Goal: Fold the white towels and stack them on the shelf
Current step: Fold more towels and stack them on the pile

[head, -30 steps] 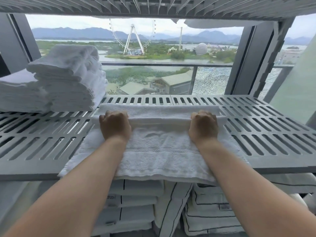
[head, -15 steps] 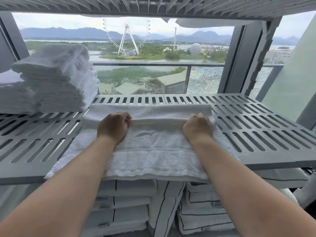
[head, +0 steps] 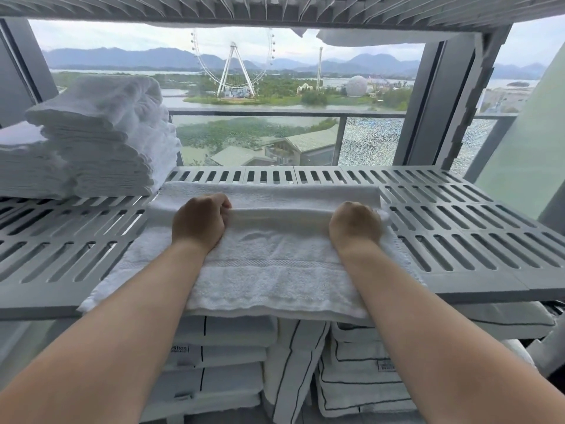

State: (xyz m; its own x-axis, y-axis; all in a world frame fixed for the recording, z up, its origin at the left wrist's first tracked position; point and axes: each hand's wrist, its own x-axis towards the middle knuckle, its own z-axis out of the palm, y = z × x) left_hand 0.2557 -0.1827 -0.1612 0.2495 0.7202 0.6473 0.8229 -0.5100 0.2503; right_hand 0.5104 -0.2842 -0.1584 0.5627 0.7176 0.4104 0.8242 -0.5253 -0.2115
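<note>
A white towel (head: 269,270) lies spread on the grey slatted shelf (head: 458,228), its near edge hanging over the shelf's front. A raised fold of it runs from side to side across the middle. My left hand (head: 198,221) is closed on the left end of that fold, and my right hand (head: 354,224) is closed on the right end. A stack of folded white towels (head: 101,139) stands on the shelf at the left, just clear of the spread towel.
The shelf above (head: 275,7) hangs low overhead, with a cloth edge (head: 367,36) drooping from it. Folded white linens with dark piping (head: 360,377) fill the level below. A dark upright post (head: 428,105) and a glass railing (head: 275,113) stand behind.
Both hands have kept their grip on the towel's fold and drawn it slightly toward me. The view has shifted a little.
</note>
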